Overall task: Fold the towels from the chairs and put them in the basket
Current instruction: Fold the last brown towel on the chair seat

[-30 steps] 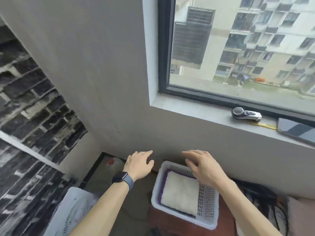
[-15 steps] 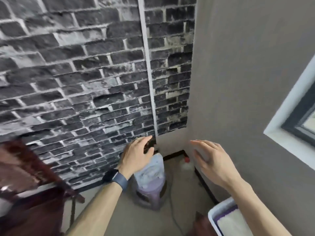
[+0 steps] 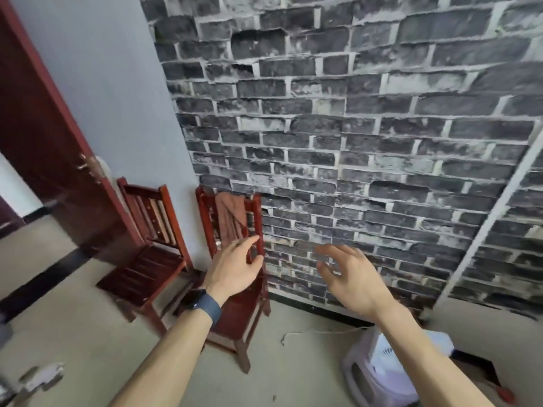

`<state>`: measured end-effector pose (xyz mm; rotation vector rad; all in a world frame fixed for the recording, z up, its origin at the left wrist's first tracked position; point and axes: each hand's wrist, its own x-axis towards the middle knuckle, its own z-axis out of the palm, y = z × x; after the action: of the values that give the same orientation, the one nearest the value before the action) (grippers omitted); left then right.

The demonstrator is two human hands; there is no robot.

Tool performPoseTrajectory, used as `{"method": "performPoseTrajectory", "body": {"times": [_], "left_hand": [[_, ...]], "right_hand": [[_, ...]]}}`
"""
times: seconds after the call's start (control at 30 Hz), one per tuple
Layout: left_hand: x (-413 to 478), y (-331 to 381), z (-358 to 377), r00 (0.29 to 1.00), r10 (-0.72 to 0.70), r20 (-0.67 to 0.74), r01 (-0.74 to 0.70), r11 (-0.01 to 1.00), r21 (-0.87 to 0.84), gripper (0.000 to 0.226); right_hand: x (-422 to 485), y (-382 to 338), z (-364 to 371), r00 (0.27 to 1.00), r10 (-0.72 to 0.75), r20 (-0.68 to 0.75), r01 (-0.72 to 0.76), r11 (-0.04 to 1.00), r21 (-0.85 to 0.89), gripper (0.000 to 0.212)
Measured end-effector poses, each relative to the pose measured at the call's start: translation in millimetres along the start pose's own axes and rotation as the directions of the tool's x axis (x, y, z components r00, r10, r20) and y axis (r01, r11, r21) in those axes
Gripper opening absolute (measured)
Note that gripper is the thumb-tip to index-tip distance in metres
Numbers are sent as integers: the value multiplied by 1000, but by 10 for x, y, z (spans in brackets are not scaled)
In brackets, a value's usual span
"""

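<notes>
Left hand [image 3: 235, 268], right hand [image 3: 349, 277]: both raised, fingers loosely spread, holding nothing, before brown towel [image 3: 232, 215] draped on wooden chair [image 3: 246, 301].

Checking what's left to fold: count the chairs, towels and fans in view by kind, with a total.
Chairs: 2, a bare chair and a draped chair
Towels: 1, a brown towel on the draped chair's back
Fans: 1, a white fan
Total: 4
</notes>
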<state>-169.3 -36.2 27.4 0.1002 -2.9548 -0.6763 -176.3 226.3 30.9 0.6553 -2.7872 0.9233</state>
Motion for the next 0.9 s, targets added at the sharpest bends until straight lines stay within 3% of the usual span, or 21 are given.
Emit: {"method": "performPoseTrajectory", "body": {"times": [0.27,0.47,0.9], "left_hand": [[667,-1261,-633,992,-79,-99,78,997,-12,52],[1145,-1825,-646,988,-138,-62,130,985,-113,51],[2588,-2984,-497,981,-193,8,193,979,-62,54]], "right_hand": [[1185,-773,877,997,-56,51,53,997,47,34],[1938,-1048,1363,995,-43,87,37,997,72,38],[3571,-824,2583,965,99,241,-131,984,119,45]]}}
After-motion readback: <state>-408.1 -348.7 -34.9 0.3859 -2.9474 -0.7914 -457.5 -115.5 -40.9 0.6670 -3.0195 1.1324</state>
